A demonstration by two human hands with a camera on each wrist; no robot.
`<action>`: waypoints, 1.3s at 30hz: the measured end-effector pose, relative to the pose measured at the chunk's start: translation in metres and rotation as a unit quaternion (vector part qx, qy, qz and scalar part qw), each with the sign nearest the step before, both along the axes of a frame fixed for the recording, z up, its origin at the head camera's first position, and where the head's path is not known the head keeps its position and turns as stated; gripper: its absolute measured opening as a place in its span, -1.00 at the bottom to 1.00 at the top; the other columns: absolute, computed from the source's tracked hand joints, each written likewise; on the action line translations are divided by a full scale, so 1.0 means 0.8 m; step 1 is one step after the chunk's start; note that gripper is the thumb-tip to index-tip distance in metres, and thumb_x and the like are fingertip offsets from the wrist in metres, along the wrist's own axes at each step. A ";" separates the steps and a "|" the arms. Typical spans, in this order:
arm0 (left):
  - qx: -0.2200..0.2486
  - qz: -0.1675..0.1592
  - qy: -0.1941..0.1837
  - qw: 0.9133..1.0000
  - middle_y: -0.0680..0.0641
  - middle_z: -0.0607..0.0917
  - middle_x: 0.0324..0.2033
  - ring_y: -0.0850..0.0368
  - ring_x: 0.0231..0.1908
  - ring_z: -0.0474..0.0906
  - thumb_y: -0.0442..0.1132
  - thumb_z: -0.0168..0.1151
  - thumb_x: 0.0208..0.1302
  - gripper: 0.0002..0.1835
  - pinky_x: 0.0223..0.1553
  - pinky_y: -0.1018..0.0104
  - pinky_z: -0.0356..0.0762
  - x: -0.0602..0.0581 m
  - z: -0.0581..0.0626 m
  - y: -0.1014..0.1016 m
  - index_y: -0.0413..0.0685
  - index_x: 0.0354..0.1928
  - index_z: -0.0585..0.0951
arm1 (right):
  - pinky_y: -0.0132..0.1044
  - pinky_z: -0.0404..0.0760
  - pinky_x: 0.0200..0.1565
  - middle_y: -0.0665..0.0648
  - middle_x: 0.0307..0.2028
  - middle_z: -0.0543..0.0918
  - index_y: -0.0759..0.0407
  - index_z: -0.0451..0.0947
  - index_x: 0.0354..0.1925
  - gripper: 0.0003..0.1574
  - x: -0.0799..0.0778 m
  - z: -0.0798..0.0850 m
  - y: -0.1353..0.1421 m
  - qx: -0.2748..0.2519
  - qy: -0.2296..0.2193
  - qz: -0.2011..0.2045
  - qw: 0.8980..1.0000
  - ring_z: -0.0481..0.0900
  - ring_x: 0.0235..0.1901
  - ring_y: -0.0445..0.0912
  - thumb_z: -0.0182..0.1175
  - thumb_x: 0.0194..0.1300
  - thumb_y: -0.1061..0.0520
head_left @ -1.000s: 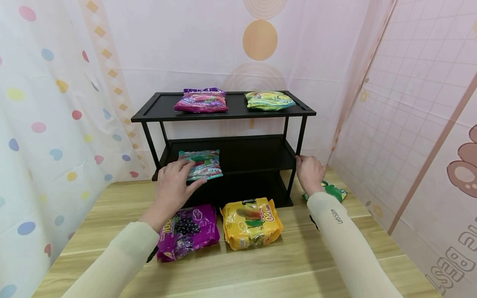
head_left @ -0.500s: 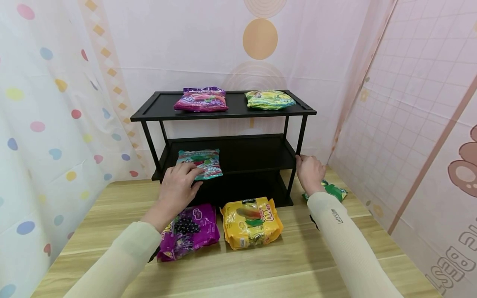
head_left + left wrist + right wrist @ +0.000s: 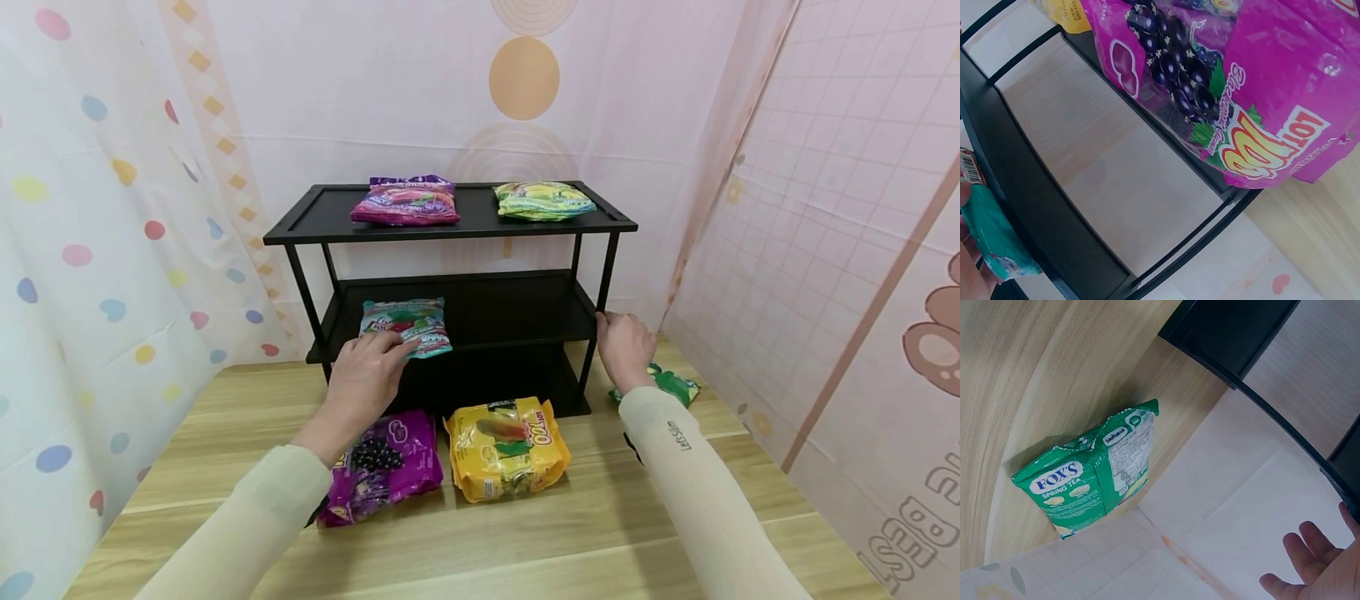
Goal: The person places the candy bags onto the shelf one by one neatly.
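A black three-tier rack (image 3: pixel 510 310) stands on the wooden table. On the left of its middle shelf lies a teal candy bag (image 3: pixel 408 317), its front corner over the shelf edge. My left hand (image 3: pixel 363 375) pinches that bag by its near edge; in the left wrist view the teal bag (image 3: pixel 1000 234) shows beside the fingers at the left border. My right hand (image 3: pixel 624 346) holds the rack's front right post at middle-shelf height. In the right wrist view the right hand (image 3: pixel 1329 569) has several fingers away from the post, and its thumb is hidden.
The top shelf bears a magenta candy bag (image 3: pixel 408 202) and a yellow-green candy bag (image 3: pixel 543 202). A purple candy bag (image 3: pixel 386 467) and a yellow candy bag (image 3: pixel 506 450) are in front of the rack. A green Fox's bag (image 3: pixel 1094 472) lies right of it. Curtains surround the table.
The left hand has shifted right along the teal bag's near edge, and the bag has moved slightly right and back. The right hand stays at the post.
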State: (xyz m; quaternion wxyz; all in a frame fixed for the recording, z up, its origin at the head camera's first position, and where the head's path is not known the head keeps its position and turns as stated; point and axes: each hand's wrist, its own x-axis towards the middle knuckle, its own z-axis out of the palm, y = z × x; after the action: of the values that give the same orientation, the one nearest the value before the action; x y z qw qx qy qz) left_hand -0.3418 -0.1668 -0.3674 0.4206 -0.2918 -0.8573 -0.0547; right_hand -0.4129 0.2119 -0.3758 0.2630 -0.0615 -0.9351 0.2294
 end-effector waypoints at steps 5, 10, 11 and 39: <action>-0.007 0.006 -0.016 1.000 -0.17 0.68 -0.09 -0.16 -0.09 0.62 -0.41 0.34 0.24 -0.65 -0.02 -0.06 0.55 0.000 0.000 0.000 -0.07 0.08 0.70 | 0.17 0.49 -0.11 0.31 -0.19 0.68 0.13 0.71 0.01 -0.49 -0.001 0.000 0.000 0.001 -0.001 -0.003 1.000 0.63 -0.19 0.27 -0.09 0.57 -0.10; -0.023 0.025 -0.052 0.998 -0.22 0.65 -0.01 -0.19 -0.02 0.60 -0.36 0.31 0.29 -0.59 0.12 -0.15 0.46 0.000 0.000 0.002 -0.10 0.19 0.63 | 0.18 0.49 -0.10 0.32 -0.18 0.68 0.13 0.70 0.02 -0.49 -0.002 -0.001 0.000 0.003 -0.002 -0.004 1.000 0.63 -0.17 0.28 -0.10 0.57 -0.10; -0.026 0.030 -0.059 0.997 -0.23 0.65 0.01 -0.20 0.00 0.59 -0.33 0.30 0.30 -0.59 0.15 -0.17 0.43 0.001 0.000 0.002 -0.11 0.20 0.62 | 0.18 0.49 -0.09 0.32 -0.17 0.68 0.13 0.70 0.03 -0.49 -0.002 -0.001 0.000 0.003 -0.003 -0.003 1.000 0.63 -0.16 0.28 -0.10 0.57 -0.10; -0.016 -0.024 0.001 1.000 -0.27 0.64 -0.04 -0.25 -0.07 0.58 -0.31 0.32 0.24 -0.64 0.01 -0.14 0.52 0.011 -0.023 0.002 -0.23 0.08 0.66 | 0.15 0.51 -0.17 0.31 -0.21 0.69 0.13 0.71 0.00 -0.50 -0.002 -0.002 0.000 0.005 0.006 -0.002 1.000 0.65 -0.22 0.26 -0.08 0.57 -0.10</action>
State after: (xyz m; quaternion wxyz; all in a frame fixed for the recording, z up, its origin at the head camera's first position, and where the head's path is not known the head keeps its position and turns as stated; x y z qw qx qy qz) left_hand -0.3328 -0.1653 -0.3855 0.4157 -0.3189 -0.8503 -0.0504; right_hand -0.4142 0.2121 -0.3772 0.2692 -0.0609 -0.9346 0.2244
